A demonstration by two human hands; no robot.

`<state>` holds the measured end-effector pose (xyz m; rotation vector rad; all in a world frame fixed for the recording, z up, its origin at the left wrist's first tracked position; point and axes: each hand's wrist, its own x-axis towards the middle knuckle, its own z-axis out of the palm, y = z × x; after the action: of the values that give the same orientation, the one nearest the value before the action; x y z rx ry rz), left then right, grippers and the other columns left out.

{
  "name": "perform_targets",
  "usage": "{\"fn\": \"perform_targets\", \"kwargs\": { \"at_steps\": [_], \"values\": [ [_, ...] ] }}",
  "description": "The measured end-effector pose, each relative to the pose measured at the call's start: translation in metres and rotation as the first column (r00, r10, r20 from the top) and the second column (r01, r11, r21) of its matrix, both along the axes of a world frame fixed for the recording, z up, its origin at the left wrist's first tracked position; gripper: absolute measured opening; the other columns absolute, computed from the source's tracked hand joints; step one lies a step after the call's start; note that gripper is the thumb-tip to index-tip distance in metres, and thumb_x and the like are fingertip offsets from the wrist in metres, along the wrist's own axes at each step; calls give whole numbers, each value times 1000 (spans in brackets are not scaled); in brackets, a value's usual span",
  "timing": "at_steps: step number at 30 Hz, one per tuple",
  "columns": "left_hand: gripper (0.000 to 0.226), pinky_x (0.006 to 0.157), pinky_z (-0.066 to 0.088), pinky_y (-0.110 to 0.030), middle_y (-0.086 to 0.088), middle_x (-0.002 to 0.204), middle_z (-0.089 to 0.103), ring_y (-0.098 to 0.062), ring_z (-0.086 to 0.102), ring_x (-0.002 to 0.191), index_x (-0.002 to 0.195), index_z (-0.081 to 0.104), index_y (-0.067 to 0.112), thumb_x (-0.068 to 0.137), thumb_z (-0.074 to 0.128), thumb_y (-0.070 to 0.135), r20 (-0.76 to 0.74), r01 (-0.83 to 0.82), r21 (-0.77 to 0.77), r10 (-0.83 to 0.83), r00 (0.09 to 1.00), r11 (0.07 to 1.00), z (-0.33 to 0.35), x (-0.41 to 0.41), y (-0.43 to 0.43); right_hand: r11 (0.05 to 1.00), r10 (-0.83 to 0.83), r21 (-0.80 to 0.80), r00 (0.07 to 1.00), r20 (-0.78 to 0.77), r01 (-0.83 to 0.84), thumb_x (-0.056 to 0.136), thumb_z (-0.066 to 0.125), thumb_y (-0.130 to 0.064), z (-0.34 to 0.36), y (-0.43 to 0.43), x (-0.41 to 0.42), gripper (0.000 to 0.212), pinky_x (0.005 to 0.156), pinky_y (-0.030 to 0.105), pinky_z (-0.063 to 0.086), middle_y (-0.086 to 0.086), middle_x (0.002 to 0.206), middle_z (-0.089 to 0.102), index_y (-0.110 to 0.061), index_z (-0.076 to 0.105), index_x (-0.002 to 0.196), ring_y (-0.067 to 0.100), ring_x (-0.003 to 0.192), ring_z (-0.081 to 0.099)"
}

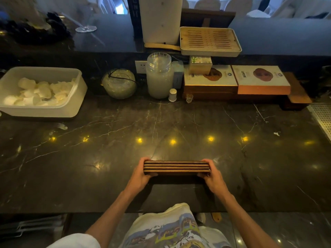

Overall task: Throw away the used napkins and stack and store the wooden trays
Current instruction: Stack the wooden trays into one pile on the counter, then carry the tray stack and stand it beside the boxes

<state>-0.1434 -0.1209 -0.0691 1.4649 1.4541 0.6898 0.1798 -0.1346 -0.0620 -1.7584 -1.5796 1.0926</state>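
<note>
Near front edge of dark veined marble counter [161,122]: stack of flat wooden trays [176,167], edge-on, layered stripes. Left hand [142,173] and right hand [212,175] clamp its two ends, fingers curled round. Box labels behind unreadable. White plastic tub [71,108] far left.

Looks like a bar or restaurant service counter: dark marble counter [179,122] with raised ledge, wine glass [86,27] on the ledge, white tub [75,97] at the left edge, slatted tea tray [209,41], covered dining chairs [207,3] beyond.
</note>
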Motion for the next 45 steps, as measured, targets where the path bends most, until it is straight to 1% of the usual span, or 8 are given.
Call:
{"fn": "perform_targets", "kwargs": {
  "at_steps": [8,16,23,27,31,35,40,45],
  "values": [
    [55,90,54,-25,9,110,65,-6,64,105,115,45,44,81,77,16,37,-9,-15,10,999,1000,-3,-2,-8,1000,11,6,1000,-18,-11,87,67,-1,-13,-1,1,46,92,22,50,-6,115,66,-20,51,125,4,110,61],
    [59,109,40,-25,16,124,54,8,51,118,133,33,32,89,66,10,54,111,-159,-104,993,981,-13,-7,8,994,-6,-105,989,-145,-10,89,64,-4,-2,9,2,56,93,11,47,-17,119,60,-39,45,127,-12,112,55],
    [52,73,52,-8,15,120,51,-4,54,112,131,33,30,90,65,37,201,84,-443,8,979,892,-9,-9,12,931,-84,-360,930,-359,-55,92,64,-17,4,15,13,55,92,29,53,-1,128,59,-26,42,141,13,117,59],
    [50,76,56,-21,3,123,60,-15,62,110,134,41,20,91,64,34,271,39,-558,137,953,829,-17,-5,0,865,-185,-501,915,-360,-22,90,67,-21,4,6,17,48,74,20,56,-1,120,64,-24,48,135,11,103,66],
    [50,81,57,-29,-5,123,65,-22,68,108,131,46,19,87,67,32,375,76,-610,203,905,788,-15,5,-2,820,-270,-573,895,-355,20,92,64,-20,15,-10,21,48,84,29,56,2,120,64,-20,48,136,16,107,65],
    [49,78,59,-33,-14,117,68,-25,71,101,121,58,13,78,79,23,495,108,-662,325,806,742,-2,24,12,761,-543,-631,682,-490,153,84,70,-19,26,-47,32,56,80,36,57,11,125,61,-18,48,136,26,112,62],
    [40,66,59,-30,-9,103,69,-15,71,86,113,64,12,76,77,20,537,265,-583,119,835,768,56,89,40,730,-682,-644,310,-663,229,76,71,-16,42,-107,53,57,85,43,56,11,118,70,-16,54,131,27,105,67],
    [48,89,51,-45,-14,117,58,-29,58,107,125,56,7,82,70,23,531,347,-478,-49,846,807,117,200,36,695,-714,-584,313,-626,419,78,73,-41,58,-139,110,56,92,49,55,10,121,70,-20,57,128,28,110,67]
  ]
}}
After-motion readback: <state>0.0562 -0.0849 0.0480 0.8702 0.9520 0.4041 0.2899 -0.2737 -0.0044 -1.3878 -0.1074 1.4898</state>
